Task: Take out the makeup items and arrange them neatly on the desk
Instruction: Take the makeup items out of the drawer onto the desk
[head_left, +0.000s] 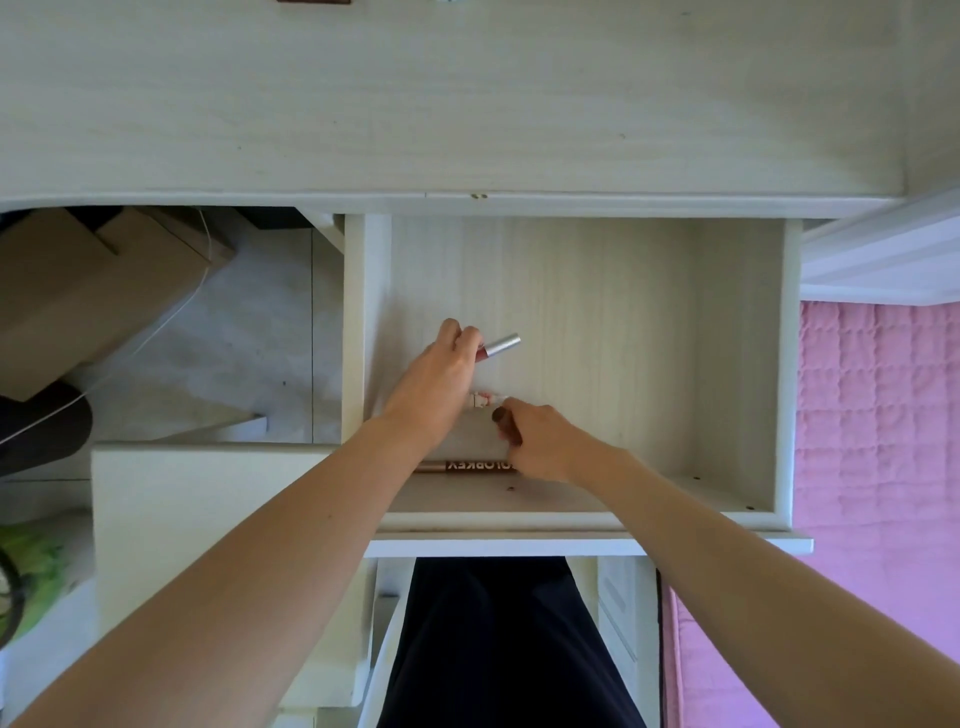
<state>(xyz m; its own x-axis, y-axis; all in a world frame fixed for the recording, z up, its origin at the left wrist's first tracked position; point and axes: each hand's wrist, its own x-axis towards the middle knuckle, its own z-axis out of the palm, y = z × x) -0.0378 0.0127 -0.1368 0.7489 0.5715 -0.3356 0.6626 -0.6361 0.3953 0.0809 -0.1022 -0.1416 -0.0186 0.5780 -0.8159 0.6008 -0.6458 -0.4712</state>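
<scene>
— Reaching into the open drawer (737, 364) in the middle of the frame, are both hands busy?

— Yes. The left hand (436, 384) is curling its fingers round a lip gloss tube (497, 347), whose silver cap is sticking out toward the right, just above the drawer floor near its left wall.

— And the right hand (540, 441)?

— It is gripping a dark brown, rounded item (506, 425); only its end is showing past the fingers, so I cannot tell what it is. The fingertips are also touching a small white and pink item (482, 400) that is lying between the two hands.

— Is anything else sitting in the drawer?

— A rose-gold tube with white lettering (467, 466) is lying along the front wall of the drawer, partly hidden under both wrists.

— Where is the desk?

— The pale wooden desk top (467, 104) is filling the upper part of the frame, right above the drawer.

— What is showing around the edges?

— Cardboard boxes (93, 291) are standing at the upper left, under the desk. A pink quilted cover (883, 415) is running down the right side. At the bottom centre, the person's dark clothing (504, 649) is showing below the drawer front.
</scene>
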